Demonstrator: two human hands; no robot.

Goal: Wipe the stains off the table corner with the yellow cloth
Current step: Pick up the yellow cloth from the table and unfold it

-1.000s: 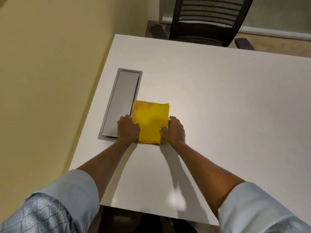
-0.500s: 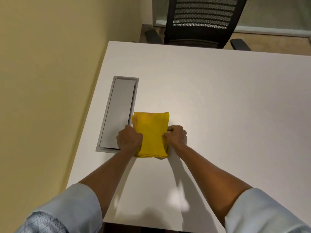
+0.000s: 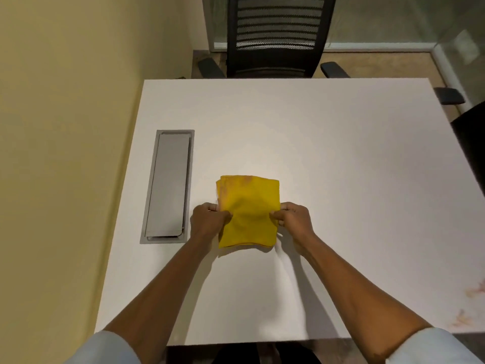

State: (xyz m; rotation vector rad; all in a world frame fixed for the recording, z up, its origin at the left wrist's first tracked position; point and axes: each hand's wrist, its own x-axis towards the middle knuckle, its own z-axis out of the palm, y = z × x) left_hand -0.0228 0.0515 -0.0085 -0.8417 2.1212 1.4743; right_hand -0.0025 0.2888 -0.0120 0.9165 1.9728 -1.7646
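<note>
Now both hands pinch the folded yellow cloth (image 3: pixel 248 211) lying on the table (image 3: pixel 341 166): left hand (image 3: pixel 208 222) and right hand (image 3: pixel 292 219) fingers clamped on opposite edges. Orange stains (image 3: pixel 469 306) lie well right of the right fingers; the person should keep the fold tight and carry a clean face there.

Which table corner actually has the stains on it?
The near right corner: faint orange marks there, beside the right forearm. The other visible corners look clean. Both hands, left and right, grip the yellow cloth mid-table.
</note>
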